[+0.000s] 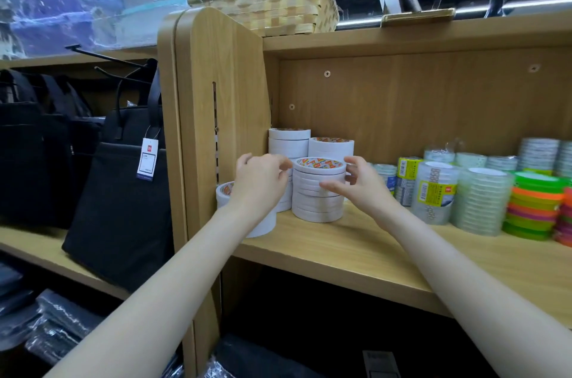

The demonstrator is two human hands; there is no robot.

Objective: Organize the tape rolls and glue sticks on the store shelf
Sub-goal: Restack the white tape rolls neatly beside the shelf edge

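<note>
- The near stack of flat white double-sided tape rolls [318,192], topped by a red-and-yellow printed label, stood toward the left end of the pale wood-grain shelf board [356,254], with both hands around it.
- The right hand [360,184] touched its right side, fingers curved against the smooth paper edges; it looked like a steadying hold, though a firm clasp could not be told.
- The left hand [263,179] hovered at the stack's left with fingers loosely curled and grasping nothing that showed.
- To my eye the risk was a topple: the rolls were thin, slick discs sitting loose on one another, and an uneven push from one side could shear the column.
- Two taller white stacks [289,142] stood just behind, so a slip could knock them too.
- A low white roll [226,192] sat at the near-left edge, partly behind the left wrist; a nudge might roll it off.
- Farther right stood shrink-wrapped clear tape columns [433,192] and a glossy stack of neon green, orange and pink rolls [535,207].
- No glue sticks showed.
</note>
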